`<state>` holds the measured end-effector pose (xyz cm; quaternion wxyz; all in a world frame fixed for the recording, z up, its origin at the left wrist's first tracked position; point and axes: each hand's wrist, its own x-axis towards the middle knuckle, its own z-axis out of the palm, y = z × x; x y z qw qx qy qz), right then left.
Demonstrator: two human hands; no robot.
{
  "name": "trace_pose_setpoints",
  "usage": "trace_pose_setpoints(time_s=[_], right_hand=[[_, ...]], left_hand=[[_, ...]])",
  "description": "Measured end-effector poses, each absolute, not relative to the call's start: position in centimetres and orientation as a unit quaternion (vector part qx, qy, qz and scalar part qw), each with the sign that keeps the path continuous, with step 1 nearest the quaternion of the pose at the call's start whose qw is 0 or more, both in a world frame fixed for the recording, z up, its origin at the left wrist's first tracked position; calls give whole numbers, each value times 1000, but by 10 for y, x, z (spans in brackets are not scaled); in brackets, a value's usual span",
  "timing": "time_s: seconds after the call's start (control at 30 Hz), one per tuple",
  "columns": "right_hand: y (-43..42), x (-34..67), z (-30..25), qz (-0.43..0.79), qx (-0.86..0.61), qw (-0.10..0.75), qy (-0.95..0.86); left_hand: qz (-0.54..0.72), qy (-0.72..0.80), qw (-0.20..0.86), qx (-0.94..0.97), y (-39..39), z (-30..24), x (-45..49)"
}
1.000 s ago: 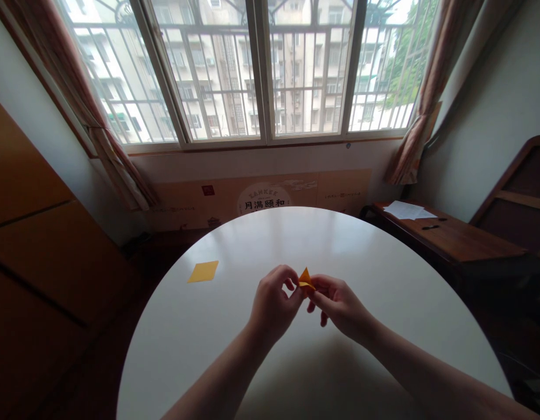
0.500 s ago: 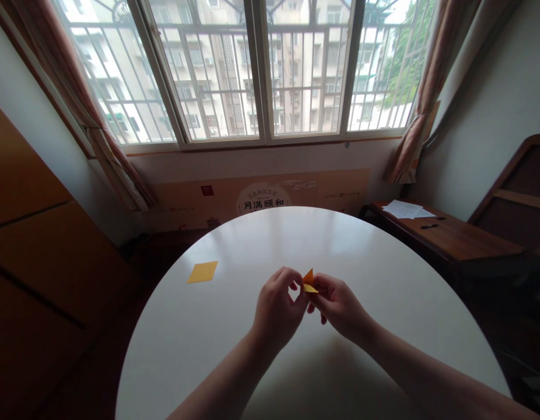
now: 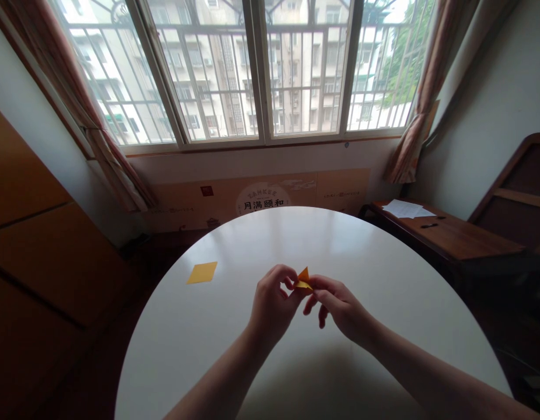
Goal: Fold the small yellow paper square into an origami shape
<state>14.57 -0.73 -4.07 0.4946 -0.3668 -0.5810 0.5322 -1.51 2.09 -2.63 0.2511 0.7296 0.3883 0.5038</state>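
Note:
A small folded piece of yellow-orange paper is held above the middle of the white round table, with one pointed flap standing up and another spread lower. My left hand pinches its left side between thumb and forefinger. On the right, my right hand has thumb and forefinger at the paper's right edge, its other fingers curled loosely below. The fingers partly hide the folds. A flat yellow paper square lies on the table farther left, apart from both hands.
To the right stands a low wooden table bearing white sheets and a dark pen. An orange-brown cabinet is at the left. Beyond the round table are a printed cardboard panel and a barred window.
Both hands and the folded paper have shifted slightly left. The paper's flaps sit at a different angle, and the right-hand fingers have drawn a little away from the left hand.

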Motion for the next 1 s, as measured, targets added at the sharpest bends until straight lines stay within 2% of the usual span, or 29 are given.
trace_pose_setpoints(time_s=[0.47, 0.8, 1.0], right_hand=[[-6, 145, -38, 606, -359, 508, -496], [-4, 149, -35, 589, -379, 511, -499], [-4, 150, -35, 572, -389, 509, -512]], left_hand=[[497, 403, 280, 716, 24, -26, -16], [492, 393, 256, 733, 25, -24, -18], [483, 390, 287, 730, 25, -25, -17]])
